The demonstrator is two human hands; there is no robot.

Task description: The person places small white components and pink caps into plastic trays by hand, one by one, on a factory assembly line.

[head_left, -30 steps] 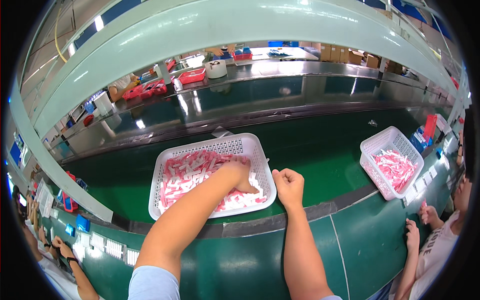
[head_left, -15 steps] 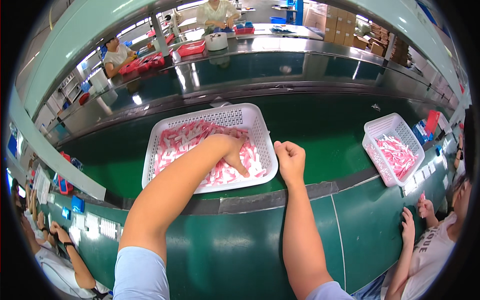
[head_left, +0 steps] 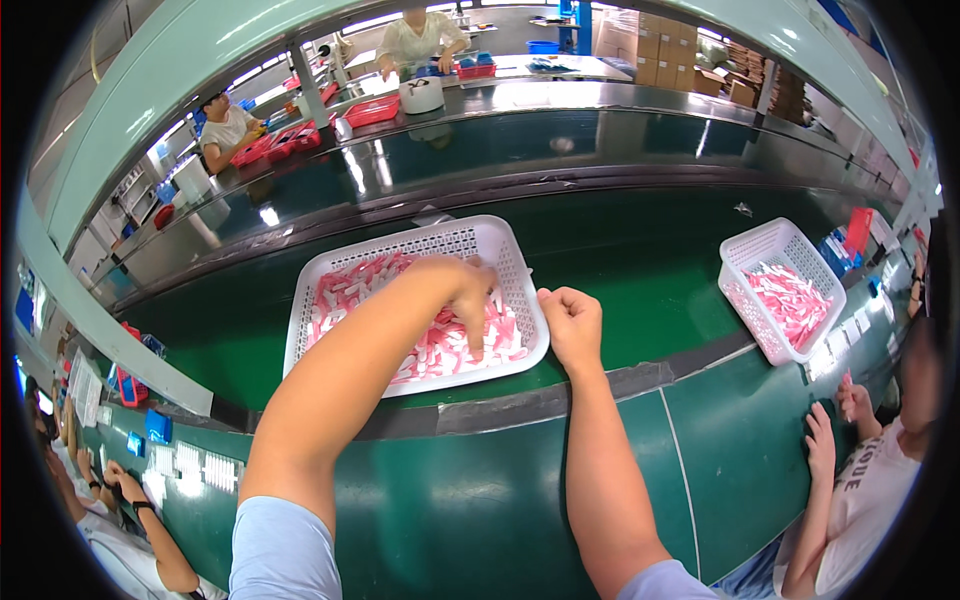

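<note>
A white perforated plastic basket [head_left: 345, 258] sits before me, holding a heap of small pink and white plastic pieces [head_left: 440, 352]. My left hand [head_left: 468, 296] is over the right part of the heap, its fingers pointing down and apart, slightly blurred. No piece shows in its grip. Just beside the basket's right rim, my right hand [head_left: 573, 325] is closed, knuckles up. Whatever it may hold is hidden inside the curled fingers.
A smaller white basket [head_left: 735, 262] of similar pieces stands to the right, near a co-worker's hands [head_left: 822, 438]. The green conveyor belt [head_left: 640, 290] runs under both baskets, with a dark taped edge [head_left: 520, 408] nearer me. Other people work at left and across the line.
My left hand has lifted a little off the heap, its fingers drawn from spread to hanging down. My right hand stays closed by the rim. The view has shifted slightly.
</note>
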